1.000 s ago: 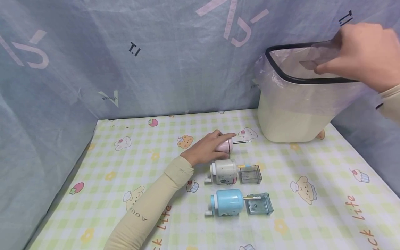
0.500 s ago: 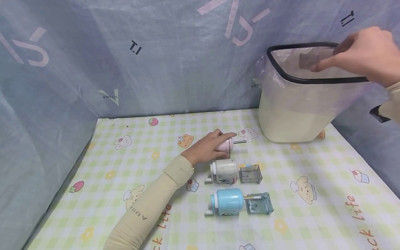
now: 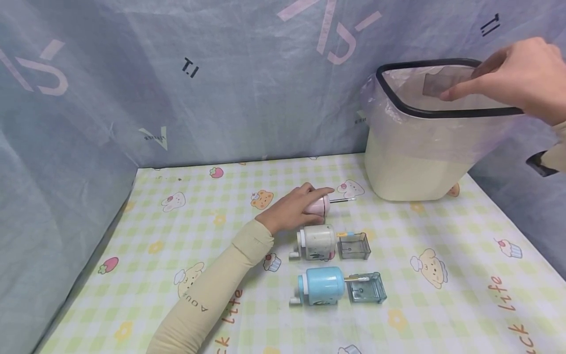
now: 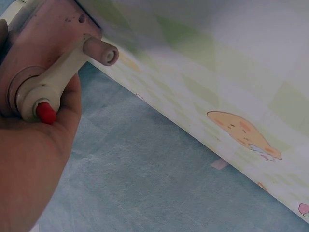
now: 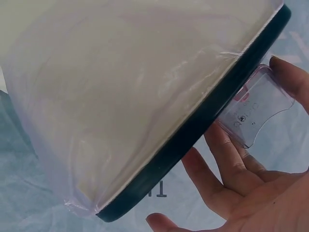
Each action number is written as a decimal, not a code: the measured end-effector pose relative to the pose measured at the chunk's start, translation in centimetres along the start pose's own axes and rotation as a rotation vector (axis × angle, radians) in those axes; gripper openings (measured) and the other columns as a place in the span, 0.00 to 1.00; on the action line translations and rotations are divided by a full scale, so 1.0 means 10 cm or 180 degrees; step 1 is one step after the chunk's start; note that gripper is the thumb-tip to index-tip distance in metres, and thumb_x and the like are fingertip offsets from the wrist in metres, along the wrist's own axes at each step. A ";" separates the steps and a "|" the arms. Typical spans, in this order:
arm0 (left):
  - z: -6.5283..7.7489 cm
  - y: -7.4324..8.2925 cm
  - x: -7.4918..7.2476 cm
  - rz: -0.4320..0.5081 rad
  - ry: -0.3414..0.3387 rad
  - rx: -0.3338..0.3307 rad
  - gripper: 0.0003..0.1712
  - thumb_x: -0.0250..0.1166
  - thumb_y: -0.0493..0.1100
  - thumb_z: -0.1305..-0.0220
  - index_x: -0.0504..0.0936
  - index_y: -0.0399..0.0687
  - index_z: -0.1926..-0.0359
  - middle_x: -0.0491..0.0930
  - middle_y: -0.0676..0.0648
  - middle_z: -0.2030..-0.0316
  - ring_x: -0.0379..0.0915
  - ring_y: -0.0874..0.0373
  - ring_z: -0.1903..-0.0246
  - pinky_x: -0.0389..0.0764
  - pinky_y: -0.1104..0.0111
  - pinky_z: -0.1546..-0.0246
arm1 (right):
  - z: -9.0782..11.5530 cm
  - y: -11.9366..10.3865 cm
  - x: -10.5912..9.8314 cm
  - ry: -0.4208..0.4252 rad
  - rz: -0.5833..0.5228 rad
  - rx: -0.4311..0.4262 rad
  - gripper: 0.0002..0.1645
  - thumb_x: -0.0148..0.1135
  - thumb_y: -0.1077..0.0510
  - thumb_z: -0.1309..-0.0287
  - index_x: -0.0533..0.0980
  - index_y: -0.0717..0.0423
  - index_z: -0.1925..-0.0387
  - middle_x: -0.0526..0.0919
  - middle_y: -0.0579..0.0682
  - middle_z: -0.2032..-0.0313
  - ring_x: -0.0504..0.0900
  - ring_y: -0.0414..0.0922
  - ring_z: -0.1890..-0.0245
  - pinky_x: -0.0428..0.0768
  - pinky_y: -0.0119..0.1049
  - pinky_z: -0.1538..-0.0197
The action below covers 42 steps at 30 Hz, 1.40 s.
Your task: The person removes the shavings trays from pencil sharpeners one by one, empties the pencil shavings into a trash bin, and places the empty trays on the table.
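Observation:
My left hand (image 3: 289,207) grips a pink crank pencil sharpener (image 3: 319,207) at the back of the row, and a dark pencil (image 3: 342,200) sticks out of its right side. In the left wrist view, the sharpener's crank handle (image 4: 63,72) with a red centre shows beside the palm. Over the trash can (image 3: 411,162), my right hand (image 3: 519,78) pinches a clear shavings drawer (image 3: 442,82), which is tilted at the opening. The right wrist view shows this drawer (image 5: 256,108) between thumb and fingers beside the dark rim.
A grey sharpener (image 3: 319,242) and a blue sharpener (image 3: 325,286) stand in front, each with a pencil inserted. Clear drawers, one grey (image 3: 354,247) and one bluish (image 3: 368,288), lie to their right. Fabric walls (image 3: 221,88) enclose the checked tablecloth (image 3: 464,236).
My right hand has shifted slightly and turned the drawer, so more of its side faces the camera. The left hand keeps its hold on the pink sharpener without visible movement.

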<state>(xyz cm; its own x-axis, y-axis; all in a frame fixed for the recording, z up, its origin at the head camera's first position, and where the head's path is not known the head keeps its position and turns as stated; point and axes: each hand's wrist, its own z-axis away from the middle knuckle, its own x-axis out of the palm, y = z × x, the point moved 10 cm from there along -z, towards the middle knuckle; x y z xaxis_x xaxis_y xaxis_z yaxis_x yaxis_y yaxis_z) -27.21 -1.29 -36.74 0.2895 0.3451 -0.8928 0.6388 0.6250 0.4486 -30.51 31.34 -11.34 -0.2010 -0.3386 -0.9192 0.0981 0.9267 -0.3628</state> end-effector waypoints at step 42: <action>0.08 -0.05 -0.04 0.0013 0.0010 0.0000 0.44 0.69 0.55 0.25 0.59 0.67 0.16 0.72 0.47 0.40 0.70 0.55 0.49 0.76 0.61 0.48 | 0.88 -0.32 0.24 0.0018 -0.0439 -0.0503 0.49 0.87 0.31 0.59 0.80 0.52 0.41 0.89 0.60 0.49 0.72 0.52 0.40 0.66 0.51 0.45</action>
<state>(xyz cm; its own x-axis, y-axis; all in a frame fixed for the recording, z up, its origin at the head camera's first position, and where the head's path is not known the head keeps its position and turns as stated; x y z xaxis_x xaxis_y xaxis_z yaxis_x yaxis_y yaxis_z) -27.09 -2.35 -36.62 0.2898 0.3498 -0.8909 0.6376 0.6236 0.4522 -22.69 26.11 -13.70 -0.2075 -0.4635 -0.8615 -0.0848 0.8858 -0.4562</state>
